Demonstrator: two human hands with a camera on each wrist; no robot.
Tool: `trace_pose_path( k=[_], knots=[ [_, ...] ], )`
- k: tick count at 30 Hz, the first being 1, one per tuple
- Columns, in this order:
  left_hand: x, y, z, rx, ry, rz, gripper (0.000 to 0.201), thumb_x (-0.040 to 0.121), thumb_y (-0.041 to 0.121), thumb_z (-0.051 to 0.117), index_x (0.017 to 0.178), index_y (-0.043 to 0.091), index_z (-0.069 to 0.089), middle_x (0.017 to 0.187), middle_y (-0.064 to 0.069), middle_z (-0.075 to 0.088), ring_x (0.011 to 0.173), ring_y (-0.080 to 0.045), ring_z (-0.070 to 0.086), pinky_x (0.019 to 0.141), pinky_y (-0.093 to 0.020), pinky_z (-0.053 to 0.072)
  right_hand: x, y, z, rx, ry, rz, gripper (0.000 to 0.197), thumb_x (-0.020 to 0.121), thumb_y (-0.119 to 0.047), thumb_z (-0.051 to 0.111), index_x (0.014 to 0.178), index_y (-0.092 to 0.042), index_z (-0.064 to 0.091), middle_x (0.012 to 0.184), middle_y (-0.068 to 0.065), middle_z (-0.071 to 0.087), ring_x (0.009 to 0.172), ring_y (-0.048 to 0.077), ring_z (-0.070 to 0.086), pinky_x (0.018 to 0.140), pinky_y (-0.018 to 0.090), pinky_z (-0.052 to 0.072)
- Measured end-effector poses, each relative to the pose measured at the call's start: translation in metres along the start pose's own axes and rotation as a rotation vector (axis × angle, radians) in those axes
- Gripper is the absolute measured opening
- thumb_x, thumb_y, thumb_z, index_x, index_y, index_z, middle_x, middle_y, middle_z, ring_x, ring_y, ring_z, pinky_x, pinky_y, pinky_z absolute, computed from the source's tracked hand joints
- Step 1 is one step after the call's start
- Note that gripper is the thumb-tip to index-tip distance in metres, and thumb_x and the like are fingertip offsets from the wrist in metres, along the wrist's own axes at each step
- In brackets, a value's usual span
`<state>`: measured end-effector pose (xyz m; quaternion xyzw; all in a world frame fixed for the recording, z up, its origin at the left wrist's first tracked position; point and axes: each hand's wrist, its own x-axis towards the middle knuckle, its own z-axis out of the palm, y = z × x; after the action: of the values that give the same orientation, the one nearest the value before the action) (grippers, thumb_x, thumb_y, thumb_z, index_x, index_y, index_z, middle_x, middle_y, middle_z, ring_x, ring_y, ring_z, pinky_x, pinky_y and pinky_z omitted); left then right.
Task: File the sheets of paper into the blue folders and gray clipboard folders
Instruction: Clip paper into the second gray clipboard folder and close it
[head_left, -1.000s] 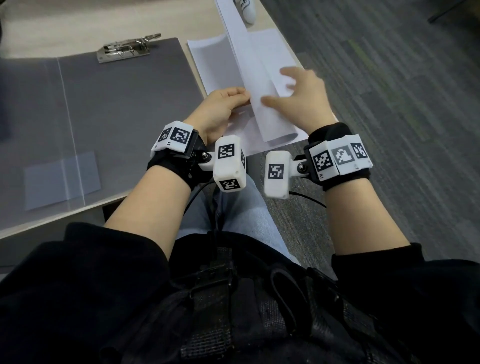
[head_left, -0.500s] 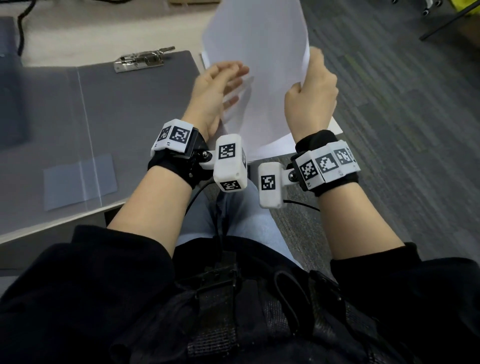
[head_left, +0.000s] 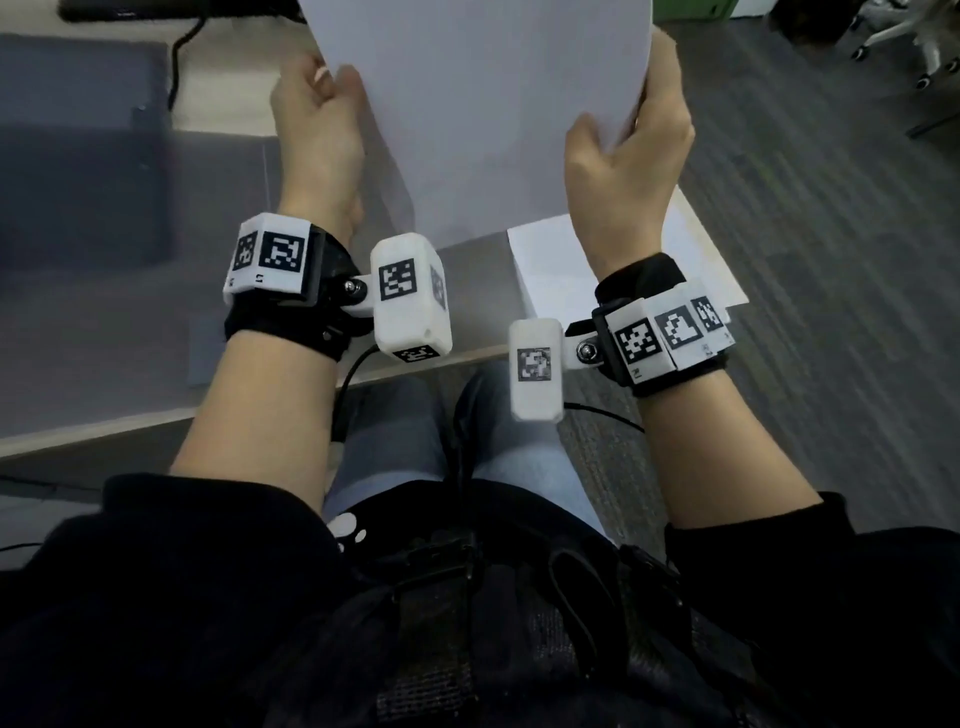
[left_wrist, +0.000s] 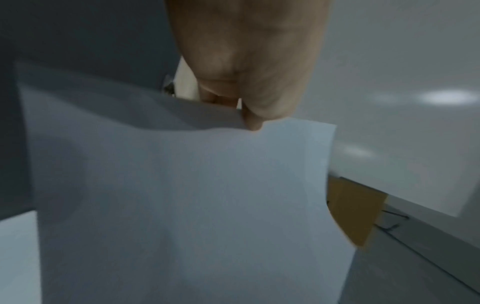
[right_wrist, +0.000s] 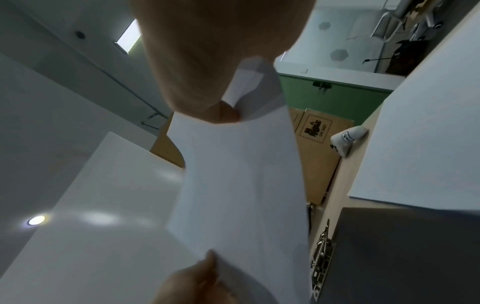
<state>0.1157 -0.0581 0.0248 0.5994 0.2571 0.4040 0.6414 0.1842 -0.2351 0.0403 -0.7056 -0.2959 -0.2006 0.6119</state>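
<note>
I hold one white sheet of paper (head_left: 478, 104) upright in front of me, above the desk. My left hand (head_left: 317, 119) pinches its left edge and my right hand (head_left: 631, 135) pinches its right edge. In the left wrist view the sheet (left_wrist: 194, 195) hangs below my thumb and fingers (left_wrist: 249, 115). The right wrist view shows the sheet (right_wrist: 241, 174) pinched at its edge, with the left hand (right_wrist: 192, 277) on the far side. The open gray clipboard folder (head_left: 130, 312) lies on the desk under my left arm; its metal clip (right_wrist: 320, 259) shows in the right wrist view.
A stack of white sheets (head_left: 556, 260) lies at the desk's right corner, under my right wrist. A dark blue folder (head_left: 72, 145) lies at the far left. A black cable (head_left: 179, 57) runs across the back. Gray carpet (head_left: 831, 260) and a chair base (head_left: 904, 41) are to the right.
The sheet has come up off the stack. My left hand, which was open beside it, now pinches its left edge, and both hands have moved apart and higher.
</note>
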Motion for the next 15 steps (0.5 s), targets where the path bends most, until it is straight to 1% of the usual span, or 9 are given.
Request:
trace_pose_path(
  k=[2, 3, 5, 7, 9, 10, 11, 13, 15],
  knots=[
    [0.003, 0.009, -0.016, -0.012, 0.053, 0.134, 0.018, 0.086, -0.002, 0.04, 0.084, 0.014, 0.048, 0.073, 0.007, 0.05, 0.065, 0.0, 0.046, 0.07, -0.012, 0.039, 0.001, 0.001, 0.006, 0.068, -0.057, 0.054, 0.043, 0.068, 0.01, 0.045, 0.109, 0.007, 0.057, 0.086, -0.013, 0.054, 0.077, -0.012, 0.054, 0.072, 0.012, 0.046],
    [0.004, 0.013, -0.024, -0.022, 0.051, 0.18, 0.021, 0.084, -0.004, 0.039, 0.082, 0.016, 0.046, 0.076, 0.005, 0.047, 0.068, -0.001, 0.043, 0.075, -0.012, 0.037, 0.001, 0.002, 0.009, 0.096, -0.079, 0.08, 0.04, 0.068, 0.009, 0.045, 0.105, 0.004, 0.059, 0.084, -0.012, 0.056, 0.075, -0.009, 0.054, 0.069, 0.013, 0.047],
    [0.002, 0.017, -0.039, -0.028, 0.005, 0.224, 0.023, 0.08, -0.007, 0.037, 0.079, 0.016, 0.043, 0.075, 0.007, 0.044, 0.068, -0.002, 0.04, 0.075, -0.015, 0.034, -0.001, 0.004, 0.017, 0.169, -0.114, 0.14, 0.031, 0.067, 0.008, 0.048, 0.094, -0.002, 0.061, 0.077, -0.009, 0.057, 0.068, -0.003, 0.053, 0.063, 0.014, 0.045],
    [-0.003, 0.01, -0.049, -0.033, -0.07, 0.199, 0.023, 0.077, -0.009, 0.038, 0.082, 0.011, 0.048, 0.076, 0.005, 0.052, 0.072, -0.006, 0.047, 0.075, -0.02, 0.039, -0.004, 0.004, 0.024, 0.258, -0.13, 0.222, 0.022, 0.065, 0.006, 0.053, 0.077, -0.011, 0.058, 0.068, -0.01, 0.056, 0.062, 0.0, 0.051, 0.061, 0.017, 0.043],
    [-0.01, 0.002, -0.058, -0.007, -0.107, 0.129, 0.025, 0.074, -0.007, 0.042, 0.089, 0.007, 0.055, 0.087, -0.007, 0.058, 0.084, -0.019, 0.052, 0.08, -0.032, 0.043, -0.009, 0.005, 0.033, 0.328, -0.127, 0.317, 0.022, 0.062, 0.004, 0.057, 0.066, -0.017, 0.054, 0.06, -0.013, 0.055, 0.059, 0.006, 0.049, 0.059, 0.021, 0.041],
    [-0.011, -0.003, -0.061, 0.004, -0.108, 0.09, 0.023, 0.076, -0.004, 0.044, 0.09, 0.009, 0.056, 0.09, -0.01, 0.057, 0.087, -0.021, 0.052, 0.082, -0.037, 0.045, -0.012, 0.004, 0.036, 0.348, -0.125, 0.36, 0.023, 0.062, 0.004, 0.058, 0.062, -0.018, 0.052, 0.057, -0.013, 0.052, 0.058, 0.01, 0.047, 0.059, 0.022, 0.039],
    [-0.012, -0.005, -0.064, 0.022, -0.101, 0.048, 0.019, 0.08, -0.001, 0.044, 0.089, 0.012, 0.056, 0.09, -0.01, 0.057, 0.088, -0.021, 0.053, 0.083, -0.038, 0.045, -0.014, 0.004, 0.039, 0.367, -0.129, 0.396, 0.024, 0.062, 0.004, 0.059, 0.059, -0.018, 0.051, 0.056, -0.01, 0.05, 0.058, 0.013, 0.044, 0.058, 0.023, 0.038],
    [-0.015, -0.004, -0.068, 0.06, -0.086, -0.015, 0.012, 0.087, 0.011, 0.045, 0.082, 0.019, 0.052, 0.09, -0.005, 0.054, 0.089, -0.018, 0.05, 0.083, -0.034, 0.042, -0.017, 0.0, 0.044, 0.397, -0.132, 0.429, 0.024, 0.063, 0.002, 0.058, 0.054, -0.019, 0.05, 0.054, -0.009, 0.049, 0.06, 0.014, 0.043, 0.059, 0.025, 0.037],
    [-0.014, 0.003, -0.068, 0.094, -0.068, -0.023, 0.011, 0.091, 0.022, 0.043, 0.081, 0.022, 0.049, 0.089, -0.004, 0.05, 0.087, -0.012, 0.046, 0.082, -0.027, 0.038, -0.015, -0.006, 0.05, 0.426, -0.125, 0.423, 0.029, 0.067, 0.002, 0.057, 0.052, -0.021, 0.047, 0.052, -0.013, 0.047, 0.06, 0.014, 0.041, 0.06, 0.026, 0.036]
  ],
)
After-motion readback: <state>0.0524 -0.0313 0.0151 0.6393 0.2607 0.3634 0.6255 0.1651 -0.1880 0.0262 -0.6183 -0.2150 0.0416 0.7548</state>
